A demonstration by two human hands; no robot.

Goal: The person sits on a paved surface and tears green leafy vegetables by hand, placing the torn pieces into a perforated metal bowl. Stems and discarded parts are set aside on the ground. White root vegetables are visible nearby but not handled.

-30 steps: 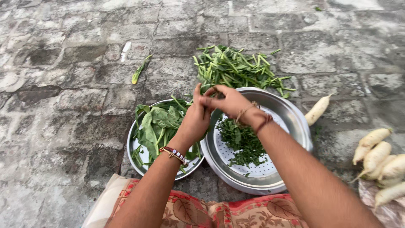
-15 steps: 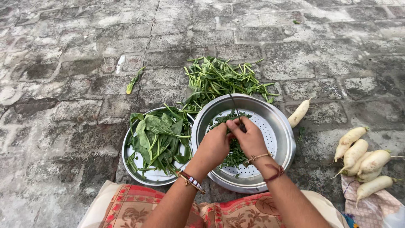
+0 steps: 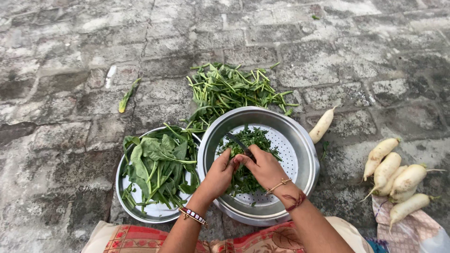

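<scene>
Stone floor [image 3: 70, 154]; hands [image 3: 243, 169] hide greens [image 3: 253, 138].

Dark green leaves [image 3: 157, 164] on a silver plate [image 3: 123, 202], white radishes [image 3: 396, 178], red patterned cloth [image 3: 262, 240], grey paving [image 3: 61, 140].

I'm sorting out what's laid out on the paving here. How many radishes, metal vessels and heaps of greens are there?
White radishes: 6, one lying by the perforated bowl, five grouped at the right
Metal vessels: 2, the perforated bowl and the plate of leaves
Loose heaps of green stems on the paving: 1
Stray leaves on the paving: 1
Total: 10
</scene>
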